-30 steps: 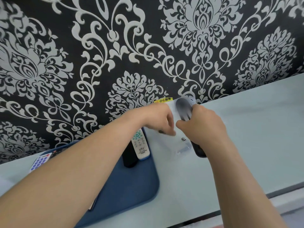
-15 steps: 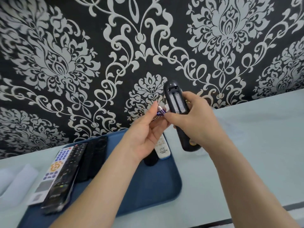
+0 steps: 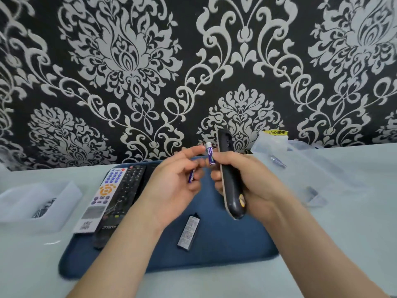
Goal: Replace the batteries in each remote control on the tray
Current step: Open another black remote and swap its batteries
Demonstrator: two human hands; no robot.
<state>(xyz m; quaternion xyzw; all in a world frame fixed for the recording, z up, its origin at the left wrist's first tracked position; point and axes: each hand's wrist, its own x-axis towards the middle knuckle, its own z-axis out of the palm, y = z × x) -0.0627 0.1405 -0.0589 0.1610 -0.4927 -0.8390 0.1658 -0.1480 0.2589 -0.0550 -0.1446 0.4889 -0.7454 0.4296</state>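
Your right hand (image 3: 257, 179) grips the black remote (image 3: 233, 186) tilted above the blue tray (image 3: 214, 257), thumb against a battery (image 3: 210, 155) that a finger of your left hand (image 3: 171, 190) also touches. Your left fingers curl round a second battery (image 3: 191, 177); the battery cover (image 3: 188, 232) lies flat on the tray.

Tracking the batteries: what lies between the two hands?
In the head view, an upright battery stands there, at the fingertips of the left hand, beside the black remote gripped by the right hand.
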